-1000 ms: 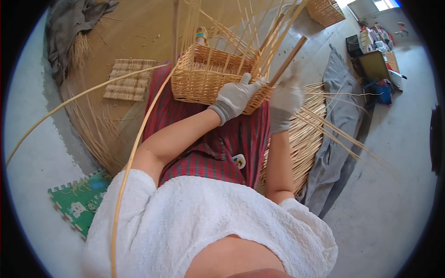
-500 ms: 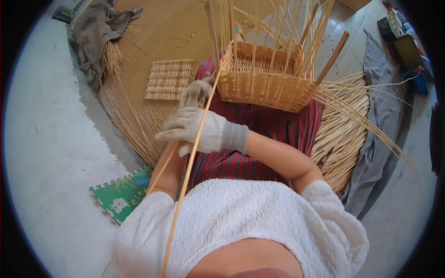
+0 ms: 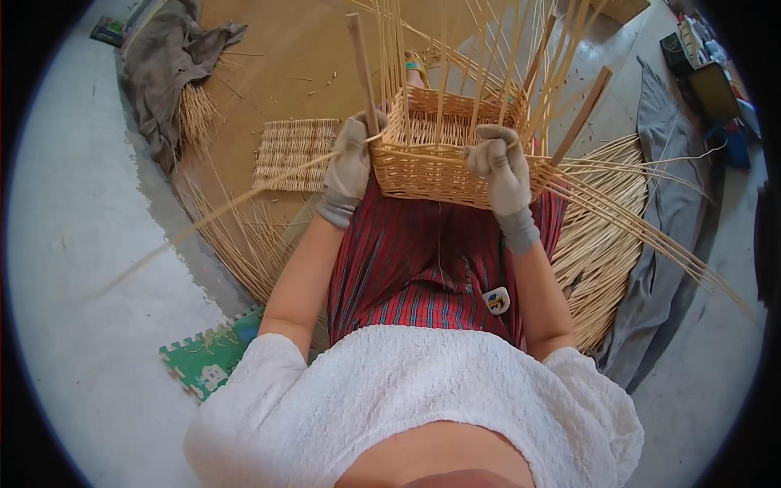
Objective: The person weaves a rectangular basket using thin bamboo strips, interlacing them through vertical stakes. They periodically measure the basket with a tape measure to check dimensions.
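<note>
A half-woven rectangular wicker basket (image 3: 431,183) rests on my red striped lap (image 3: 423,268), tall stakes and wooden corner posts (image 3: 580,114) rising from it. My gloved left hand (image 3: 351,159) is closed on a long pale cane (image 3: 252,193) at the left corner post, the cane trailing out to the lower left. At the near rim, right of the middle, my gloved right hand (image 3: 498,167) has its fingers curled; what they grip is hidden. Several loose canes (image 3: 643,232) extend from the basket's right corner.
A flat woven mat (image 3: 293,150) lies left of the basket. Grey cloth (image 3: 163,81) covers reeds at upper left; a reed bundle (image 3: 602,244) and grey cloth (image 3: 659,179) lie right. A green foam mat (image 3: 195,366) is at lower left. Dark boxes and clutter (image 3: 712,89) stand upper right.
My hands, crossed at the left half a second ago, are now apart at either side of the basket's near rim. The long cane now swings out leftward instead of running down over my body.
</note>
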The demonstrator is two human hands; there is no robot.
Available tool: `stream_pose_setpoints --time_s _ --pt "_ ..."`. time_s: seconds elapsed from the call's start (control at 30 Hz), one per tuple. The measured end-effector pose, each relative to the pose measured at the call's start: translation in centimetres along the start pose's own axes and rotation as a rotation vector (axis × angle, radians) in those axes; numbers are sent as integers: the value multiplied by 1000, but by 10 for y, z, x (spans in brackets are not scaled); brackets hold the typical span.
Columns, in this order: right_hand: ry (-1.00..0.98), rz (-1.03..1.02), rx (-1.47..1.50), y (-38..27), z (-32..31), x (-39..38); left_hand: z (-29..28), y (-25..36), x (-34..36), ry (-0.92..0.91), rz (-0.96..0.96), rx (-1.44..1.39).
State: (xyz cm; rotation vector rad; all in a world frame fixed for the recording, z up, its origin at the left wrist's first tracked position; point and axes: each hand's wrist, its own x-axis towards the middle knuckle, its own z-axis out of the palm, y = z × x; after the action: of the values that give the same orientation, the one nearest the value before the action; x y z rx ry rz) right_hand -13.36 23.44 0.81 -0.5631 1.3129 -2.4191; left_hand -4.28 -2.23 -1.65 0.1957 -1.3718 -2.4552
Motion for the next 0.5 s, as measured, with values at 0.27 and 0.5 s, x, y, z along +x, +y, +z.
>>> stream_pose_setpoints --time_s 0.27,0.5 --pt "318 -141 -907 -1 -2 -10 8 -22 -8 62 85 645" --pt "62 -207 -644 -13 62 -35 14 -32 -9 181 116 554"
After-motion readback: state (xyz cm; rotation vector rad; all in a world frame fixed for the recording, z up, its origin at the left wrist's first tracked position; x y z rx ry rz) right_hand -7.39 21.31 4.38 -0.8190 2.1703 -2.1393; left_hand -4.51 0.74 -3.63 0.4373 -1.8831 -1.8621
